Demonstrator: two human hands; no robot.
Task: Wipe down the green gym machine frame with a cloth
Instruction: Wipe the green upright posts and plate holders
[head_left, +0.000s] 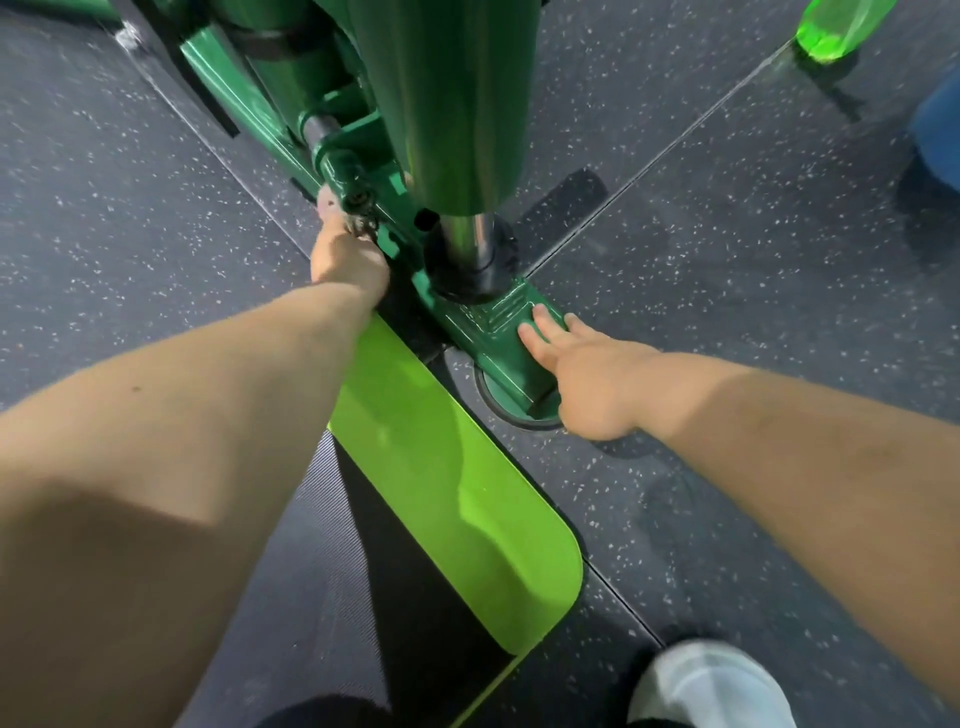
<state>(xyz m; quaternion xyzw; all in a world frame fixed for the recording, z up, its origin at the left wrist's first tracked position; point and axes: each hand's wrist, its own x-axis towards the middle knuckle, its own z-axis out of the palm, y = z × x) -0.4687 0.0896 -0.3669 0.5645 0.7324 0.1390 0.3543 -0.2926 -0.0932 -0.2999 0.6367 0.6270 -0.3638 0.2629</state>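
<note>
We see both of our bare arms reaching down toward the base of the dark green machine frame (483, 340), which stands on a speckled dark rubber floor (727, 249). Our left hand (349, 260) is closed around a small pale cloth (332, 208), pressing it against the frame's lower rail just beside a green pivot joint (340, 169); only a bunched, blurred bit of the cloth shows past the knuckles. Our right hand (592, 374) holds nothing: it lies flat with fingers spread, fingertips resting on the ridged green foot of the frame, the heel of the palm next to the round floor pad (493, 397) under that foot. A chrome post (467, 239) rises out of a black collar between the two hands, passing up into a wide green column (447, 104). A bright lime-green plate (457, 488) runs from between our forearms toward the lower edge (its far end tucks under the left wrist). A white shoe (711, 686) shows at bottom right, and a lime-green bottle (836, 26) stands well apart at top right.
</note>
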